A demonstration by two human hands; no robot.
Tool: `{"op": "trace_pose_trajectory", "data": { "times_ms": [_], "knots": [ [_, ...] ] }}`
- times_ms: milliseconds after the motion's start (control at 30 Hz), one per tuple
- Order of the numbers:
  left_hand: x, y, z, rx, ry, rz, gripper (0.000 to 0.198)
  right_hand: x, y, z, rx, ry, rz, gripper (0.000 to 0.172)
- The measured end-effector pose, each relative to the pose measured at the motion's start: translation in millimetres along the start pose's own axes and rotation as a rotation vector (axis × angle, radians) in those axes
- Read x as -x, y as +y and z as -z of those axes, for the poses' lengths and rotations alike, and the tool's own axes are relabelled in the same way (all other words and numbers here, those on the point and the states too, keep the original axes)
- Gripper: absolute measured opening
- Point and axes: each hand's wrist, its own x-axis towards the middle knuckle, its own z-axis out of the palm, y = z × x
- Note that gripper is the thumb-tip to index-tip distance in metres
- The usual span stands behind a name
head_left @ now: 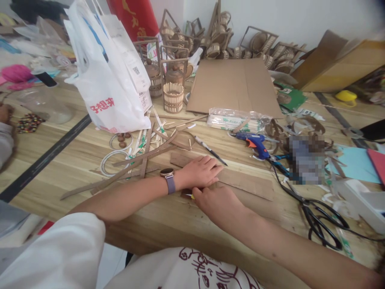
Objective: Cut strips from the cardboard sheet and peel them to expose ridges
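My left hand [200, 172] lies with its fingers stretched out over a brown cardboard strip [249, 184] on the wooden table. Close against it, my right hand [219, 202] is closed in a fist. A small yellow part [193, 196] shows by its thumb; the rest of that thing is hidden by the fingers. A second end of cardboard [179, 159] sticks out beyond the left hand. Just past the fingers lies a pen [210, 150].
A blue glue gun [255, 143] and black scissors [321, 220] lie to the right. A white plastic bag [111, 80] stands at the left, beside small stick baskets [173, 98]. A large cardboard sheet [231, 86] lies behind. Another person's sleeve [5, 144] shows at the left edge.
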Motion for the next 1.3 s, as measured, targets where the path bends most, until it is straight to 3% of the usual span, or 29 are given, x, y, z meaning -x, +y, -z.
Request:
{"op": "trace_pose_trajectory", "data": {
  "times_ms": [600, 800, 967, 1100, 1167, 1300],
  "knots": [
    [0.6, -0.4, 2.5, 0.015, -0.025, -0.005, 0.042, -3.2, 0.1, 22.9, -0.010, -0.145, 0.007, 0.027],
    [2.2, 0.7, 7.8, 0.038, -0.023, -0.006, 0.045, 21.2, 21.4, -8.6, -0.027, -0.110, -0.027, 0.028],
    [3.8, 2.4, 9.3, 0.056, -0.022, 0.009, 0.044, 58.0, 52.2, -32.4, -0.032, 0.055, -0.020, 0.008],
    [3.1, 2.2, 9.5, 0.060, -0.011, 0.014, 0.043, 67.5, 74.1, -21.0, -0.039, 0.130, -0.268, 0.017],
    [1.1, 0.2, 8.9, 0.074, -0.018, 0.013, 0.038, 59.7, 86.6, -16.0, -0.043, 0.198, -0.430, 0.024],
    [-6.0, -3.3, 9.0, 0.035, -0.031, 0.019, 0.034, 31.1, 113.0, -23.8, -0.045, 0.264, -0.545, 0.030]
  ]
}}
